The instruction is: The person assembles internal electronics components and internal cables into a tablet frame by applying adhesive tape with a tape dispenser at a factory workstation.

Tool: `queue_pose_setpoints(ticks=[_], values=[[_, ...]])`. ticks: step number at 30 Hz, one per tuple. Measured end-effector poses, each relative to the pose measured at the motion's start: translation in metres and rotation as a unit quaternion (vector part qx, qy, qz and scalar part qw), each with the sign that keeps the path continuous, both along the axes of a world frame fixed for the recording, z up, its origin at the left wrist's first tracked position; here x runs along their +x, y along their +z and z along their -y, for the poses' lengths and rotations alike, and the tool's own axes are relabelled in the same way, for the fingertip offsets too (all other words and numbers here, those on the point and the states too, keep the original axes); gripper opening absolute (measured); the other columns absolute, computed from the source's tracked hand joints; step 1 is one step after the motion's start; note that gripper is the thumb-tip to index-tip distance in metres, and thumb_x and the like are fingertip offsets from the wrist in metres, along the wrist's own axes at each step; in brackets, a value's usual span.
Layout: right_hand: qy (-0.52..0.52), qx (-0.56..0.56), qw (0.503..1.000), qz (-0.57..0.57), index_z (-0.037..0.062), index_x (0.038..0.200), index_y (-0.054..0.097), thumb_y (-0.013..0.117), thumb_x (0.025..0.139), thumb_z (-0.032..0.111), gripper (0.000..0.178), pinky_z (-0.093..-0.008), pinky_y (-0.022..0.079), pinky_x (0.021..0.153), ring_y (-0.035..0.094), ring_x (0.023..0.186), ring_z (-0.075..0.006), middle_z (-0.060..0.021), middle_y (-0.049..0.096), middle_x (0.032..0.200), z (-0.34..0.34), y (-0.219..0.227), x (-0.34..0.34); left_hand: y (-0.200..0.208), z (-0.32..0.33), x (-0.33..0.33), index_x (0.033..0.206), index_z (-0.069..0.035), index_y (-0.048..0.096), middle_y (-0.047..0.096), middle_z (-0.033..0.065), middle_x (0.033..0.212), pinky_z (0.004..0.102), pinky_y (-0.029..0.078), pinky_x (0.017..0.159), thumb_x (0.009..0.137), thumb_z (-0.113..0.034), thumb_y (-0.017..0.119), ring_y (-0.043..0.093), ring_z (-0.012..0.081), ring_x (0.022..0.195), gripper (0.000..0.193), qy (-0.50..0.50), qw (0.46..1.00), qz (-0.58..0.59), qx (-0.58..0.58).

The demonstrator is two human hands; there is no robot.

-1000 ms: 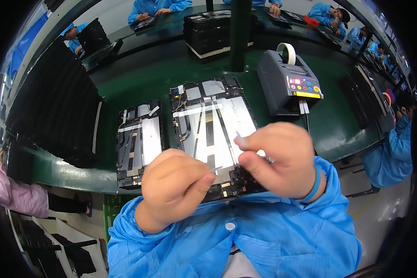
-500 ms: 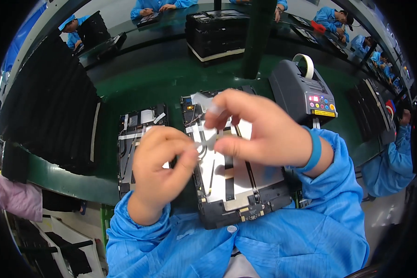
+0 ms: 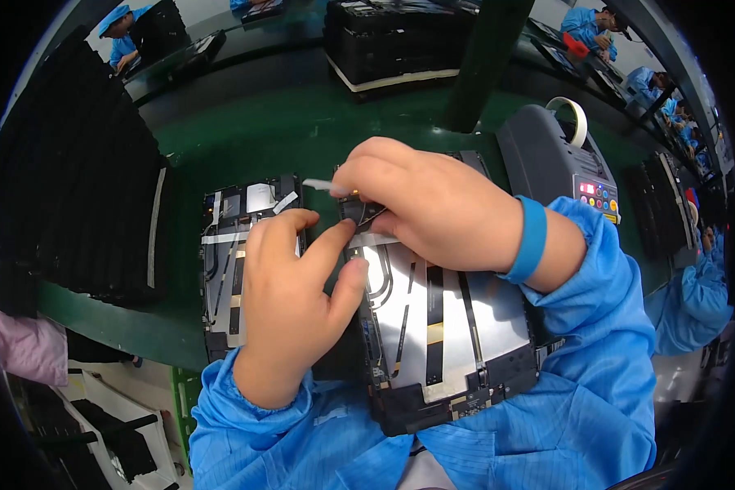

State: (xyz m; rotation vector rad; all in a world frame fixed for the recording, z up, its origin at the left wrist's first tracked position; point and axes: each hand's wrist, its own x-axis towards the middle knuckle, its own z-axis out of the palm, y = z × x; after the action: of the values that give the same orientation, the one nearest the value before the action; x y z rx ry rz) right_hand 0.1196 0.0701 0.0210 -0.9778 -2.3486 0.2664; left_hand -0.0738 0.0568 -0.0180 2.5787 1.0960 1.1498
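In front of me, an opened tablet-like device [image 3: 498, 320] lies with its silver inner plate, dark flat cables and black frame showing. Across its upper part runs a pale strip of tape [image 3: 371, 241]. My left hand [image 3: 290, 298] has its fingers apart, the index fingertip at the device's upper left edge near that strip. Over the top of the device my right hand [image 3: 437, 204] is closed in a pinch, with a short translucent piece of tape [image 3: 320, 185] sticking out from its fingers. Thin dark wires [image 3: 373, 215] show by the right fingertips.
A similar opened device [image 3: 220, 282] lies left, partly behind my left hand. A tall black stack [image 3: 73, 180] stands further left, another stack [image 3: 388, 49] at the back. To the right sits a grey tape dispenser [image 3: 539, 151] near a dark green post [image 3: 486, 69]. Co-workers sit beyond.
Both hands were raised over the device, with tape between them. Now the left index finger is down at the device's edge, and the right hand holds the tape near its top. The view has shifted.
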Motion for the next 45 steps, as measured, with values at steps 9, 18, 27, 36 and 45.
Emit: queue_pose_setpoints(ticks=[9,18,27,36,45], values=[[0.015,-0.006,1.000,0.003,0.0028,0.101,0.052,0.059,0.069,-0.011,0.035,-0.0357,0.050,0.067,0.059,0.084,-0.0320,-0.0132,0.054,0.096,-0.026,-0.004,-0.010,0.001,0.002,0.000,0.098,-0.005,0.065,0.054,0.0140,0.095,0.0411,0.043,0.074,0.071,-0.015,0.066,0.050,0.0320,0.088,0.029,-0.003,0.999,-0.036,0.010],[-0.171,-0.158,0.972,0.022,-0.0014,0.104,0.050,0.064,0.068,-0.005,0.038,-0.0346,0.051,0.070,0.061,0.084,-0.0305,-0.0182,0.058,0.096,-0.019,0.007,-0.007,-0.002,-0.001,-0.001,0.101,-0.005,0.064,0.052,0.0148,0.097,0.0413,0.043,0.077,0.070,-0.015,0.066,0.049,0.0329,0.090,0.033,-0.009,1.000,-0.023,-0.013],[-0.071,-0.189,0.979,-0.038,0.0033,0.108,0.051,0.067,0.070,-0.003,0.042,-0.0306,0.050,0.063,0.060,0.071,-0.0188,-0.0091,0.057,0.083,-0.022,0.028,0.011,-0.007,-0.008,0.000,0.106,-0.007,0.063,0.047,0.0188,0.109,0.0439,0.038,0.092,0.073,-0.016,0.060,0.044,0.0366,0.106,0.034,-0.049,0.996,0.020,-0.074],[0.003,-0.026,0.996,0.090,0.0046,0.107,0.052,0.070,0.068,0.000,0.042,-0.0376,0.049,0.072,0.060,0.081,-0.0291,-0.0102,0.060,0.087,-0.017,0.017,-0.010,-0.011,-0.010,0.000,0.105,-0.007,0.063,0.046,0.0191,0.114,0.0438,0.037,0.094,0.074,-0.020,0.059,0.041,0.0360,0.110,0.034,-0.049,0.995,0.026,-0.085],[-0.072,-0.322,0.923,-0.196,0.0000,0.113,0.047,0.070,0.075,0.000,0.044,-0.0243,0.049,0.076,0.060,0.083,-0.0099,-0.0052,0.063,0.083,-0.013,0.000,0.005,-0.011,-0.008,0.000,0.104,-0.006,0.063,0.046,0.0186,0.113,0.0436,0.036,0.093,0.074,-0.020,0.060,0.042,0.0360,0.108,0.033,-0.044,0.994,0.028,-0.092]])
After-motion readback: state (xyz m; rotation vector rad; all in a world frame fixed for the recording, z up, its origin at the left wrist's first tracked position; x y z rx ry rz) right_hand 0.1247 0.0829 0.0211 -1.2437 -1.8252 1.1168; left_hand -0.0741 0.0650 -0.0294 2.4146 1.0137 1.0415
